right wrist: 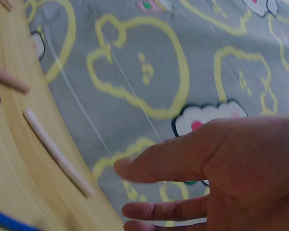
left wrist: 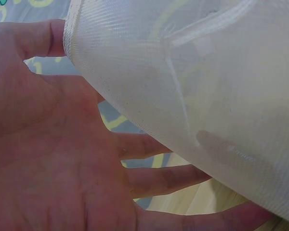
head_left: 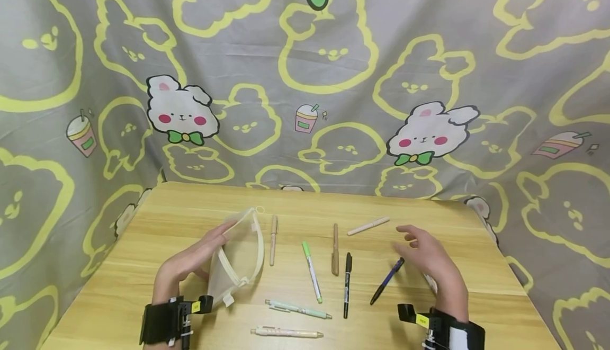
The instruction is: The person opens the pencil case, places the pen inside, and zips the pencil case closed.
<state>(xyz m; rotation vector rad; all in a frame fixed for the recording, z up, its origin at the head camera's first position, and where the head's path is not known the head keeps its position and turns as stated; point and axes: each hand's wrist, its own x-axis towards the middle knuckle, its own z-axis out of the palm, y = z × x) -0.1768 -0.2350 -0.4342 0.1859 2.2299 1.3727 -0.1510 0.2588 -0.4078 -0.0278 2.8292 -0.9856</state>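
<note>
A pale see-through mesh zip pouch [head_left: 245,254] stands tilted on the left of the table, its mouth agape. My left hand [head_left: 195,257] is at its left side, fingers spread and nearly straight. In the left wrist view the mesh [left wrist: 192,86] covers the fingertips, and the thumb touches its edge. My right hand [head_left: 426,254] hovers over the table's right side, loosely bent and holding nothing. Below its fingers lies a blue-and-black pen [head_left: 387,281]; a cream pen [head_left: 368,226] lies just left of them. Under the right wrist, a whitish thing [head_left: 431,282] is mostly hidden.
Between the hands lie a beige pen [head_left: 274,240], a green-capped marker [head_left: 312,272], a brown pen [head_left: 335,249] and a black double-ended marker [head_left: 348,285]. Nearer are a mint pen [head_left: 298,309] and a cream click pen [head_left: 287,332]. A patterned curtain [head_left: 305,74] surrounds the table [head_left: 200,196].
</note>
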